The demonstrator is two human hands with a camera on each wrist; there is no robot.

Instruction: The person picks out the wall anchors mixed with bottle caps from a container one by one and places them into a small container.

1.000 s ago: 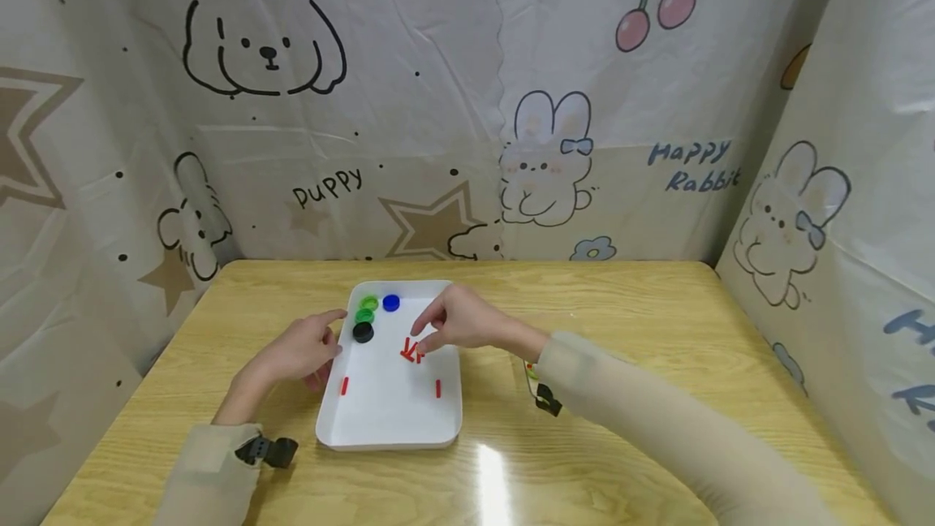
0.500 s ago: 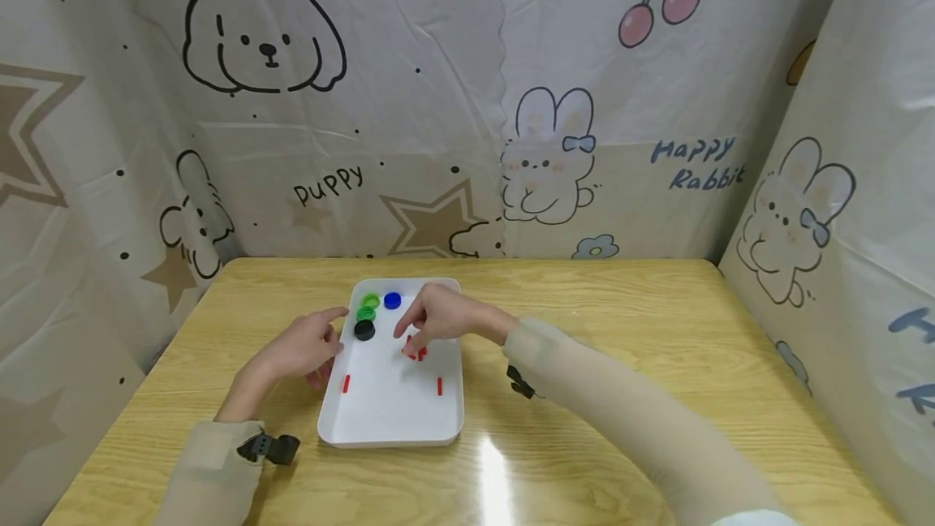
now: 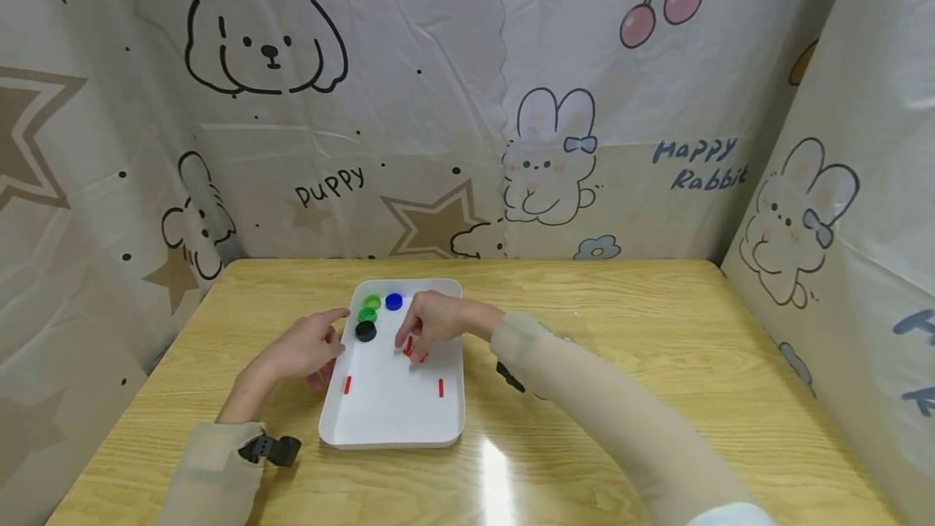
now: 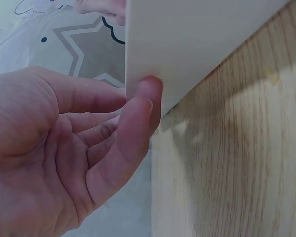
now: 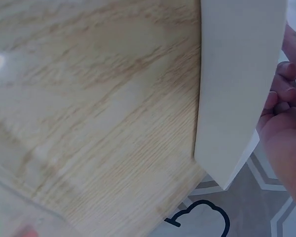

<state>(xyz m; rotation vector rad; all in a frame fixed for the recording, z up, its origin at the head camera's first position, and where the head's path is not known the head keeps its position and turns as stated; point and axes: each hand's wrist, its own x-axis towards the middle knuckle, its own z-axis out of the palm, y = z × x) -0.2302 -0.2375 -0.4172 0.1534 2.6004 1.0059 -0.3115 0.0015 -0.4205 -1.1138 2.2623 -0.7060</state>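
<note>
A shallow white tray [image 3: 394, 420] lies on the table, and my left hand [image 3: 303, 349] touches its left side. In the left wrist view, that hand's fingertips rest against the outer wall of the tray. My right hand [image 3: 437, 321] reaches down inside the tray over a small cluster of red sticks [image 3: 408, 343]. Its thumb and index fingertips stand apart, with red sticks showing between them; part of the cluster is hidden. Two single red sticks lie apart, a left stick [image 3: 347, 385] and a right stick [image 3: 441, 388].
At the tray's far left are round caps: light green [image 3: 372, 301], green [image 3: 367, 315], black [image 3: 366, 331] and blue [image 3: 394, 301]. A clear item with green and red spots [image 5: 10, 222] lies right of the tray, mostly hidden by my forearm. Printed curtains [image 3: 438, 104] hang behind.
My right hand has moved slightly left and lower over the red cluster, its fingertips now around the sticks. The left hand stays at the tray's edge.
</note>
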